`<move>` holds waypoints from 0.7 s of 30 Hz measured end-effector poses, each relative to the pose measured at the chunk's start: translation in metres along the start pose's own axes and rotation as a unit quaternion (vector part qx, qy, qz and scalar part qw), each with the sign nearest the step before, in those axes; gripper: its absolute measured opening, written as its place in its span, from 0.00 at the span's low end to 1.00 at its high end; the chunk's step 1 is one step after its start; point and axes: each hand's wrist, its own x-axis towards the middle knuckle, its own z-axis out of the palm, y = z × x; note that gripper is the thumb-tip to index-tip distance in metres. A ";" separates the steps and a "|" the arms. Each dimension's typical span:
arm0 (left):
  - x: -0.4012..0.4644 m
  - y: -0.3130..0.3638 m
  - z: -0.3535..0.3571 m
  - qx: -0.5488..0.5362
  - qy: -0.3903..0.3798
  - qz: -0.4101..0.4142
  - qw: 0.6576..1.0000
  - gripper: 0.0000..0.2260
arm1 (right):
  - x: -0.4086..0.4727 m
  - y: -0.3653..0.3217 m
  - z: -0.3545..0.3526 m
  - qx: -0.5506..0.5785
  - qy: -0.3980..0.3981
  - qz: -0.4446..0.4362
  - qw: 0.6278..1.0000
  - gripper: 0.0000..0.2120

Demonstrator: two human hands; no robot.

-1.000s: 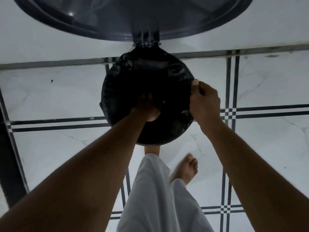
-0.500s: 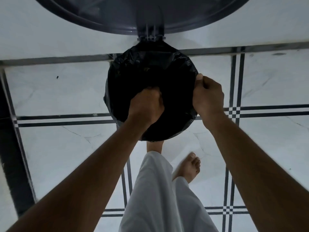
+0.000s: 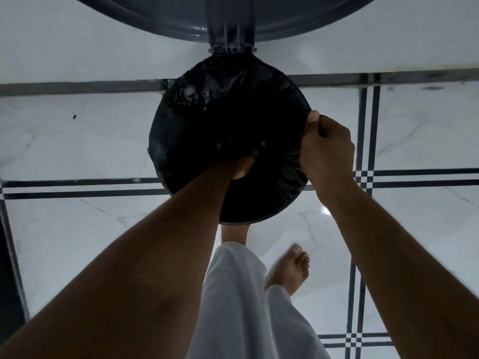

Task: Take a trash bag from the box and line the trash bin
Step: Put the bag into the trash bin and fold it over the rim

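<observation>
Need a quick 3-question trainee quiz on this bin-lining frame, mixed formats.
1. True or false: the bin's lid is closed.
2. Which hand pinches the black trash bag at the bin's rim: A left, B right?
3. Fill in: the left hand reaches ____ the bag-lined bin.

Key: 1 false, the lid stands open. 2 B, the right hand pinches it at the rim. 3 inside.

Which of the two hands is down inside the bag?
The left hand: it reaches down into the black trash bag, while the right hand pinches the bag's edge at the rim.
</observation>
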 end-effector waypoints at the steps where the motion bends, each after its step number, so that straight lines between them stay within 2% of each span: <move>1: -0.004 0.000 0.000 -0.059 -0.008 -0.002 0.998 0.40 | 0.000 0.001 0.000 -0.003 0.001 -0.004 1.000 0.24; 3: -0.011 0.002 0.002 -0.121 -0.007 0.007 0.993 0.41 | -0.001 0.003 0.000 -0.011 0.003 -0.014 1.000 0.24; 5: -0.012 0.005 0.001 -0.115 -0.012 0.003 0.993 0.40 | 0.003 0.004 -0.001 -0.015 0.006 -0.015 1.000 0.24; 8: -0.026 0.007 -0.012 -0.028 -0.012 0.004 1.000 0.32 | -0.004 -0.004 -0.006 -0.004 -0.002 -0.008 1.000 0.24; 11: -0.047 0.010 -0.025 0.053 0.068 0.047 0.995 0.23 | 0.000 -0.005 -0.006 -0.010 -0.019 0.015 1.000 0.24; 13: -0.075 0.005 -0.034 0.030 0.153 0.102 0.982 0.16 | -0.004 -0.011 -0.012 -0.012 -0.032 0.022 0.999 0.23; 15: -0.105 -0.008 -0.035 -0.024 0.296 0.169 0.940 0.12 | -0.010 -0.016 -0.020 0.010 -0.040 0.021 0.999 0.21; 17: -0.130 -0.029 -0.033 -0.066 0.448 0.186 0.872 0.11 | -0.019 -0.019 -0.025 0.042 -0.035 0.027 0.998 0.24; 19: -0.141 -0.055 -0.027 -0.135 0.528 0.103 0.832 0.12 | -0.025 -0.016 -0.028 0.074 -0.022 0.050 0.996 0.25; 21: -0.142 -0.081 -0.022 -0.246 0.517 0.002 0.820 0.18 | -0.036 -0.011 -0.030 0.084 -0.021 0.089 0.992 0.26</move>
